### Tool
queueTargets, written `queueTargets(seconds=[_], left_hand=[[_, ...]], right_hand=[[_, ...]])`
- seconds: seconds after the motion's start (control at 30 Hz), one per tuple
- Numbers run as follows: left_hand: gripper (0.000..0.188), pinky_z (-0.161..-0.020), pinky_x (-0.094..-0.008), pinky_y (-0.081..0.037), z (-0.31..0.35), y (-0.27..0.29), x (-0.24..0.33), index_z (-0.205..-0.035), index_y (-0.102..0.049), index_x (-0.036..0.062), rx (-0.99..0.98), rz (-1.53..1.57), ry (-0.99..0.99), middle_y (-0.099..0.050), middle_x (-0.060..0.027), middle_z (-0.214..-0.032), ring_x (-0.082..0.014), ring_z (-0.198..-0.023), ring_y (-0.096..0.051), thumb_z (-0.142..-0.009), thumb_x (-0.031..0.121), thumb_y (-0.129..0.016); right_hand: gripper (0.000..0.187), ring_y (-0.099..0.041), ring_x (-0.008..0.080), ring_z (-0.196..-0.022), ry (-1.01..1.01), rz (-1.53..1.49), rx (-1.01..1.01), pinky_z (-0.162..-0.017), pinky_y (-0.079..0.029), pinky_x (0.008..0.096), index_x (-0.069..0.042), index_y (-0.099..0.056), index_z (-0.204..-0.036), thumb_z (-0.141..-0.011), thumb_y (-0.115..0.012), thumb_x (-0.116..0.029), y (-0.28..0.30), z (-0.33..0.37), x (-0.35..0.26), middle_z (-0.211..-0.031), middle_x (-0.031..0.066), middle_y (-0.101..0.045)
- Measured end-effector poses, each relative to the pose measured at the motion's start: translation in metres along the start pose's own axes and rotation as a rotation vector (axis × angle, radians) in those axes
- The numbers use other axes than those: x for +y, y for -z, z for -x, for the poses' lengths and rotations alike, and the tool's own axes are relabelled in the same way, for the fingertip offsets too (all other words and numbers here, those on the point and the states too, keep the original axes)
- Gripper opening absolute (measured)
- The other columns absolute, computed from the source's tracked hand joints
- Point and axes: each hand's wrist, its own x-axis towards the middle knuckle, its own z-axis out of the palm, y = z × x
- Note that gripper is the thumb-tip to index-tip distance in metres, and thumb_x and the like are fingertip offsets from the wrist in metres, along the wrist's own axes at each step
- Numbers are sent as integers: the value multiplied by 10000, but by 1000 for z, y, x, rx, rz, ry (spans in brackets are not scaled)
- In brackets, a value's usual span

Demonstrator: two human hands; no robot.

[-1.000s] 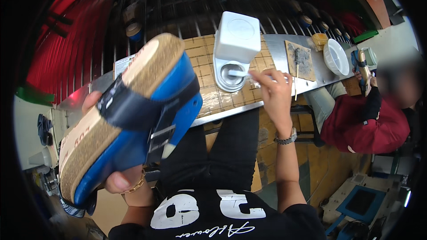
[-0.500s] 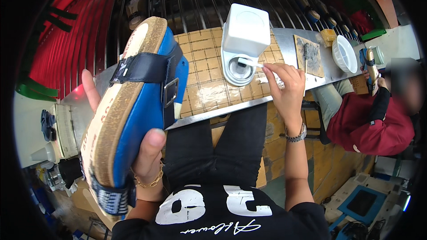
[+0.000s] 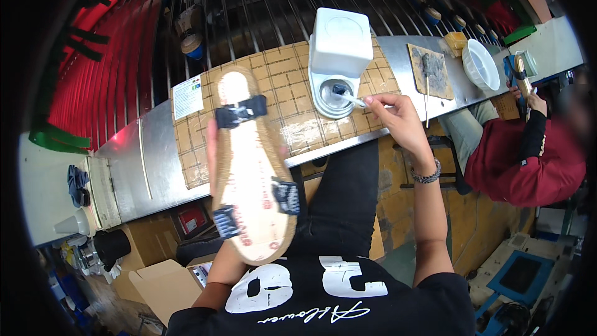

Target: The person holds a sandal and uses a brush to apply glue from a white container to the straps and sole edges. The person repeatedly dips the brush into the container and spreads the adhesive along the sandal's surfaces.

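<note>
Showing its underside, the shoe (image 3: 254,168) is clasped near the counter (image 3: 127,165) by the left hand's (image 3: 212,152) grip; by the right hand (image 3: 401,121), a brush (image 3: 356,101) is pinched, its dark tip held at a white container's (image 3: 341,43) cup (image 3: 336,114).

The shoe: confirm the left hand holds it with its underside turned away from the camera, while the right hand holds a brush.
Not quite: in the head view, the shoe's underside faces the camera. The left hand does hold it, and the right hand holds a brush.
</note>
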Motion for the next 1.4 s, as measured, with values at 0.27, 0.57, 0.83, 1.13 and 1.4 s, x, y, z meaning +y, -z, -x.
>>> queueTargets(seconds=[0.27,0.57,0.83,1.13,1.4], left_hand=[[976,-1059,-340,-475,-4,-15,-19,-1543,-244,-17,-97,-211,-216,-497,-207,-1371,-234,-1227,-556,-780,89,-844],[955,-1051,-341,-480,-14,-15,4,-1543,-236,-19,-161,-5,-189,-483,-223,-1384,-246,-1223,-563,-800,107,-822],[936,-1044,-341,-484,-13,-14,15,-1543,-230,-22,-251,118,-119,-470,-237,-1396,-258,-1220,-568,-817,123,-803],[916,-1036,-342,-489,-11,-15,26,-1543,-223,-24,-317,213,-46,-455,-253,-1409,-270,-1216,-575,-837,141,-781],[898,-1029,-342,-493,-9,-11,32,-1544,-216,-27,-344,255,-6,-442,-267,-1421,-282,-1213,-580,-854,157,-762]], right_hand=[[259,-633,162,-827,892,377,552,-728,-494,293,-101,-812,-969,-724,-840,-19,10,26,-78,-912,65,-690],[249,-585,139,-767,799,227,322,-691,-403,256,-87,-812,-924,-686,-835,-20,-23,71,-112,-835,41,-661],[261,-567,129,-723,969,275,462,-616,-411,231,-64,-803,-917,-681,-816,46,-21,60,-129,-814,43,-620],[281,-590,187,-865,1068,337,455,-762,-445,273,-17,-787,-958,-689,-801,60,-4,66,-133,-961,114,-647],[303,-585,200,-889,1027,297,302,-776,-433,277,-23,-784,-962,-670,-797,58,5,66,-130,-974,134,-641]])
